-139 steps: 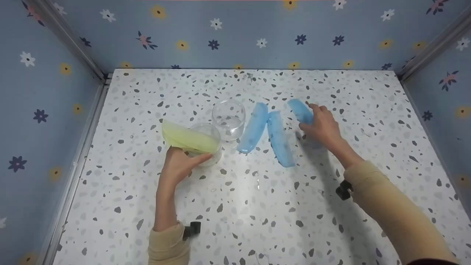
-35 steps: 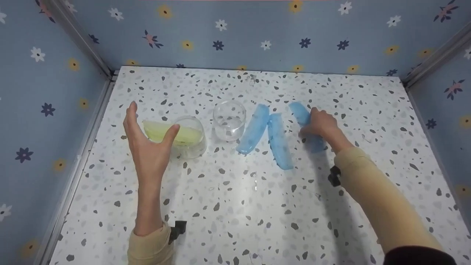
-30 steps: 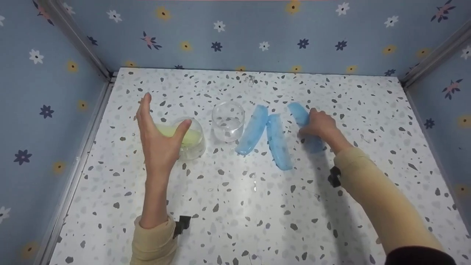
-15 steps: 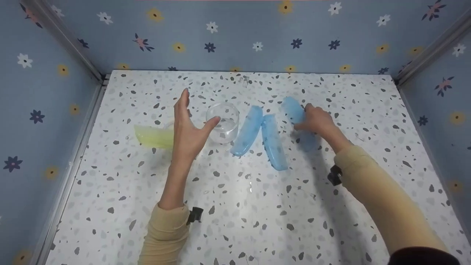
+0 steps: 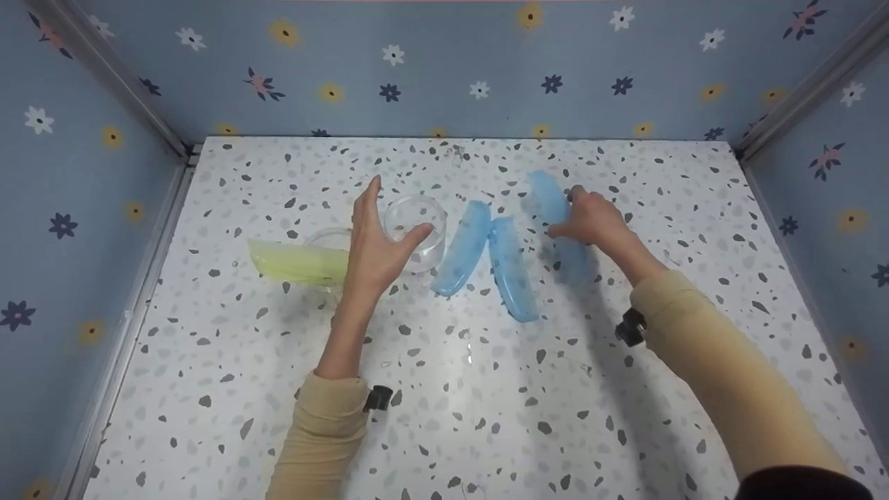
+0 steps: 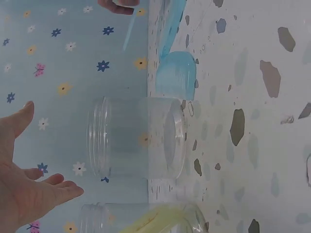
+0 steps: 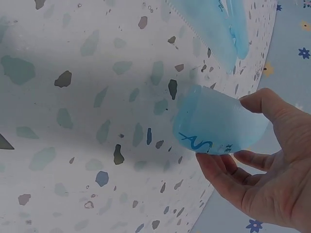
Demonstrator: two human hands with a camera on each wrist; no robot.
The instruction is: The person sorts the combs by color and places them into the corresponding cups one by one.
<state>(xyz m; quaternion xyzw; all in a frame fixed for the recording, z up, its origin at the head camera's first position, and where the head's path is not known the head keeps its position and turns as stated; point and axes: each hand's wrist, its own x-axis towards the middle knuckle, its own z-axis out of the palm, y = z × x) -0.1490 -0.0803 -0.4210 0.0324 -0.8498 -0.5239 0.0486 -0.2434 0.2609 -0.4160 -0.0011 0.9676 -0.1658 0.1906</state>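
My right hand grips a translucent blue comb between thumb and fingers. It hangs tilted above the table, its shadow below. Two more blue combs lie side by side to the left of it. My left hand is spread beside and above a clear round jar with nothing inside it. In the left wrist view there is a gap between fingers and jar. Behind my left wrist a second clear jar holds a yellow-green comb, which leans out to the left.
The speckled white table is bounded by blue flowered panels at the back and on both sides. A metal frame edge runs along the left side.
My left hand has let go of the jar with the yellow-green comb, which now stands further left, and moved right to the other jar. My right hand has lifted its blue comb off the table.
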